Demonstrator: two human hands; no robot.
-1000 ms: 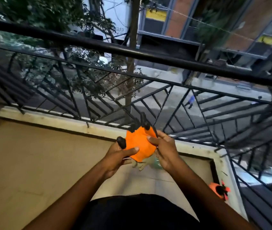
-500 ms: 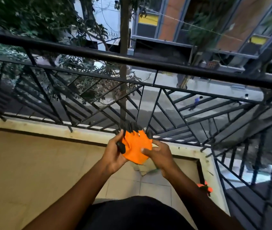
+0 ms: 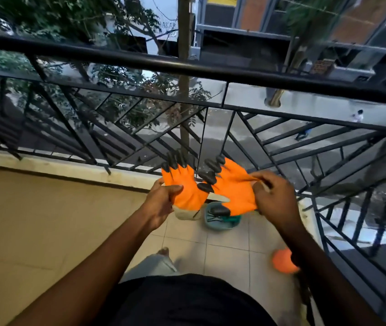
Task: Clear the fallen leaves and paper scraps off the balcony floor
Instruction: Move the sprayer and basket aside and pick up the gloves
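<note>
The thumb and curled fingers of the left hand pinch the lower part of an orange rubbery glove with black claw tips, just above its pale cuff, with the claws pointing up toward the rail. The right hand bunches its fingertips on the edge of a second orange claw-tipped glove and pulls it taut sideways. The two gloves meet at their claws, though whether they touch cannot be told. Both hang in the air in front of the black metal balcony railing. Directly below them, on the pale tiled balcony floor, stands a round teal plastic basin holding dark items too small to name. A blurred orange object lies on the tiles beside the right forearm. Whether leaves or scraps lie on the tiles cannot be told.
</note>
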